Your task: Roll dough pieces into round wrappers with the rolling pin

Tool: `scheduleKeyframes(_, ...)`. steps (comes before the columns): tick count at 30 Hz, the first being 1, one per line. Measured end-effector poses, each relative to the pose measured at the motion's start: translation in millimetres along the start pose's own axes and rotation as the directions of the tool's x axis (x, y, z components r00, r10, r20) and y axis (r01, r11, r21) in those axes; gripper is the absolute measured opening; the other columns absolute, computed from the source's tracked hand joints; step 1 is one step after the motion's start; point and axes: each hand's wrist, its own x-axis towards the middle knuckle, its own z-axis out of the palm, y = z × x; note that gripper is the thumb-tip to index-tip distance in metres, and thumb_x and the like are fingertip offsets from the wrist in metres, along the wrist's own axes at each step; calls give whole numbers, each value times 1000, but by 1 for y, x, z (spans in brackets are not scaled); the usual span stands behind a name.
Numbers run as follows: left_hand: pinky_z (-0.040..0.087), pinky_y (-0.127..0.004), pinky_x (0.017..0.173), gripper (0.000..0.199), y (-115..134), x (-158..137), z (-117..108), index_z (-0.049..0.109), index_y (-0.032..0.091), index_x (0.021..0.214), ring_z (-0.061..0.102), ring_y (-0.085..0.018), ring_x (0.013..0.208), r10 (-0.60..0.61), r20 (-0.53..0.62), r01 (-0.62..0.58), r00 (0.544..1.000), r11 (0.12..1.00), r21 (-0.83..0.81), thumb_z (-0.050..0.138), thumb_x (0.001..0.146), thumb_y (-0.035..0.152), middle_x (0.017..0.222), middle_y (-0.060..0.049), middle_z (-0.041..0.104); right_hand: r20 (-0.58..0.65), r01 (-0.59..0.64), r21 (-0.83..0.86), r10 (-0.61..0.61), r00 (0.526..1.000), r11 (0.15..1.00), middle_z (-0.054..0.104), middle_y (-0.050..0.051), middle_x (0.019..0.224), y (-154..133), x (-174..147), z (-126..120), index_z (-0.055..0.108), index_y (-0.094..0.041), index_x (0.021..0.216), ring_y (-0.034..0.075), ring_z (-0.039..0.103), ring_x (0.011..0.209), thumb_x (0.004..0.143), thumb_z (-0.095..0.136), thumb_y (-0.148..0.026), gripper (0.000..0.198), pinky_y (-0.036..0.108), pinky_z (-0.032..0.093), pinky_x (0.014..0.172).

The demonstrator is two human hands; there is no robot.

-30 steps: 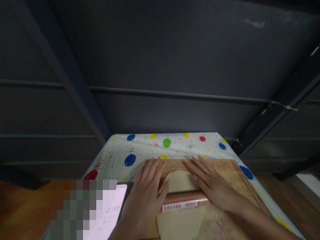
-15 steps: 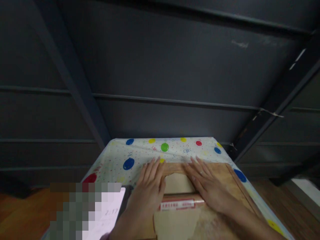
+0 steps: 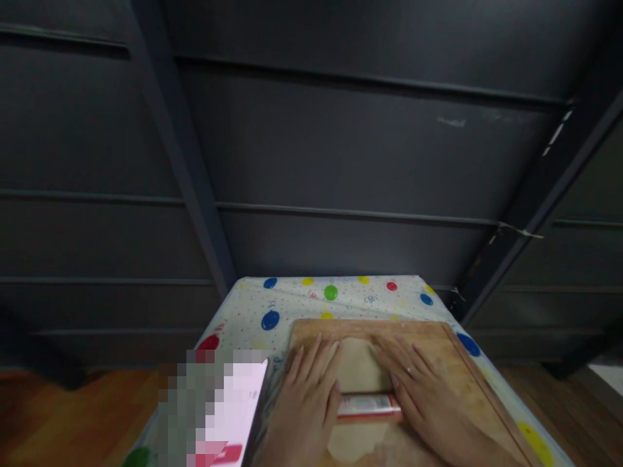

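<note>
A wooden rolling pin [image 3: 368,407] with a printed label lies crosswise over a flat, pale sheet of dough [image 3: 363,368]. Dough shows on both the far and near sides of the pin. Both sit on a wooden board [image 3: 467,383]. My left hand [image 3: 311,389] lies flat over the pin's left end, fingers stretched forward. On the right end rests my right hand [image 3: 421,389], likewise flat with fingers extended and a ring on one finger. The pin's ends are hidden under the hands.
A white tablecloth [image 3: 287,298] with coloured balloon prints covers the table under the board. Left of the board is a lit phone screen [image 3: 236,402], partly pixelated. A dark panelled wall [image 3: 341,168] stands behind the table.
The rolling pin has turned, with a different part of its label facing up. Both hands have moved nearer relative to the board's far edge. The camera view has shifted too.
</note>
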Motion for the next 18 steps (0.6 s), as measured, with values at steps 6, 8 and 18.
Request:
scheduleKeyframes(6, 35, -56, 116, 56, -15, 28, 16, 41, 11, 147, 34, -31, 145, -193, 130, 203, 972, 977, -63, 35, 92, 20, 153, -13, 46, -242, -106, -59, 88, 966, 993, 25, -1, 163, 29, 38, 5, 37, -34, 152, 29, 11, 151, 100, 43, -33, 53, 58, 22, 119)
scheduleKeyframes(8, 35, -58, 115, 54, -19, 29, 16, 43, 11, 145, 37, -32, 143, -222, 139, 232, 965, 970, -66, 34, 93, 21, 151, -14, 48, -243, -130, -47, 114, 963, 990, 31, 0, 161, 40, 39, 11, 46, -33, 147, 29, 15, 151, 101, 41, -37, 47, 59, 23, 119)
scheduleKeyframes(18, 34, -55, 116, 50, -31, 25, 13, 50, 21, 140, 35, -30, 143, -163, 105, 181, 981, 961, -207, 49, 91, 32, 151, -8, 48, -205, -155, 58, 164, 965, 986, 44, 6, 153, 48, 53, 2, 61, -25, 133, 30, 20, 149, 98, 44, -35, 40, 57, 29, 117)
